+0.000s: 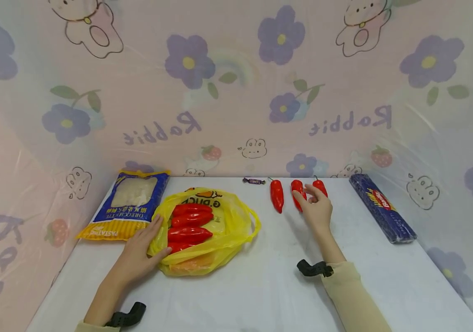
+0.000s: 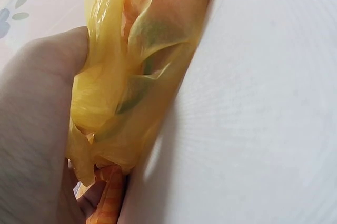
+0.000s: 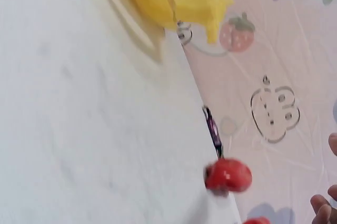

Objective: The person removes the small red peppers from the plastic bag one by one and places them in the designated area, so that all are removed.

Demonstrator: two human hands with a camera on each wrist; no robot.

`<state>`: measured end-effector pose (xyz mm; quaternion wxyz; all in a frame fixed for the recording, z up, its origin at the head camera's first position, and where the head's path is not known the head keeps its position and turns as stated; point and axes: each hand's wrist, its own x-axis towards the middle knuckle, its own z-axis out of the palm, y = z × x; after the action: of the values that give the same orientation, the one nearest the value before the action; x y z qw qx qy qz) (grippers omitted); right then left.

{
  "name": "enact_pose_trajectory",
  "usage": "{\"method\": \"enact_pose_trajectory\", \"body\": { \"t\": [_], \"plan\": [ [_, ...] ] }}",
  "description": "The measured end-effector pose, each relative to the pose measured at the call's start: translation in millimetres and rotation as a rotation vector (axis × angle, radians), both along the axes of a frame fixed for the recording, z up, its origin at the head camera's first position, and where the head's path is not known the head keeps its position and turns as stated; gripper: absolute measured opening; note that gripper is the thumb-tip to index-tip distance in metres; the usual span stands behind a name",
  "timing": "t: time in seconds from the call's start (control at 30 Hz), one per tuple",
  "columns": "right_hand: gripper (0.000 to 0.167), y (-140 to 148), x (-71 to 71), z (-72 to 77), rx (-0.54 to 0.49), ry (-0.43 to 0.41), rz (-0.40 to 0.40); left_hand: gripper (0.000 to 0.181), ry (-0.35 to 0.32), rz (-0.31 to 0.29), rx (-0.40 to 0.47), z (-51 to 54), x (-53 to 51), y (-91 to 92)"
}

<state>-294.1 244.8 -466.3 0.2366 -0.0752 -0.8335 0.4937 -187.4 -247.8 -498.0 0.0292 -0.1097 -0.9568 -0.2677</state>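
A yellow plastic bag lies on the table with its mouth spread. Several red chili peppers are inside it, along with an orange packet seen through the film. My left hand rests against the bag's left side, thumb at the near edge, fingers extended. In the left wrist view the thumb touches the yellow film. My right hand hovers over a red chili pepper, thumb and index finger apart. Another pepper lies to its left, and a third is partly behind the hand.
A blue and yellow pasta bag lies left of the yellow bag. One wrapped candy sits at the table's back edge. On the right lies a long dark-blue packet. A patterned curtain rises behind the white table.
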Motion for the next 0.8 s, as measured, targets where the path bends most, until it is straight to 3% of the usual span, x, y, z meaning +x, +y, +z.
{"method": "enact_pose_trajectory", "body": {
  "t": [0.27,0.6,0.8],
  "plan": [
    [0.055,-76.4,16.9,15.4,-0.014,0.046,0.206,0.093,-0.005,0.005,0.008,-1.3,0.8,-0.2],
    [0.047,-155.7,28.8,13.6,-0.037,0.109,0.473,0.094,-0.008,0.005,0.003,-3.0,0.3,-0.8],
    [0.046,-188.4,22.0,12.9,0.015,0.013,0.640,0.094,-0.009,0.006,0.006,-1.4,1.1,-1.1]
  ]
}}
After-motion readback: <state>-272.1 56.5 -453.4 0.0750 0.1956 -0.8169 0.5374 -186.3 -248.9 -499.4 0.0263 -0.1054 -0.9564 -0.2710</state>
